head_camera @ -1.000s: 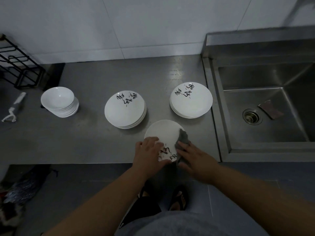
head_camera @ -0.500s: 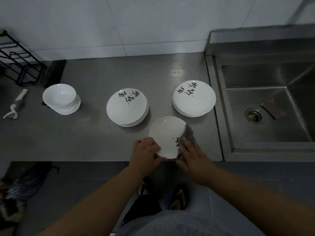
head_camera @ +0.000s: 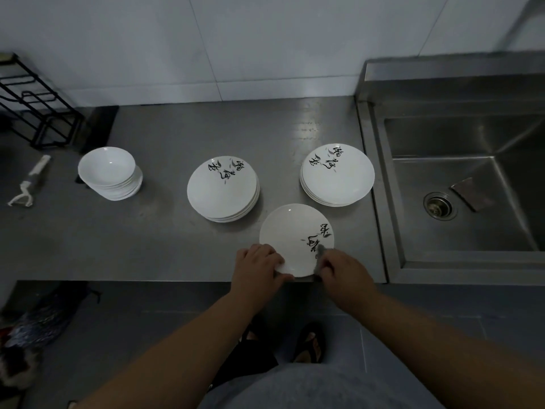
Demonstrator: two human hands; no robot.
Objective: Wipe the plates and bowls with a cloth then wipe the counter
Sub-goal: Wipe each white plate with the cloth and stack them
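Steel surface [head_camera: 165,246]: plate [head_camera: 292,231] sits at its near edge, left grip [head_camera: 259,267] grasping the rim, right grip [head_camera: 345,273] clutching the cloth [head_camera: 321,251]; hard wiping could tip it floorward.

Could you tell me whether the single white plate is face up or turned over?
Face up: the single white round plate shows its black-painted inner face; left hand grips its rim, right hand holds a grey cloth.
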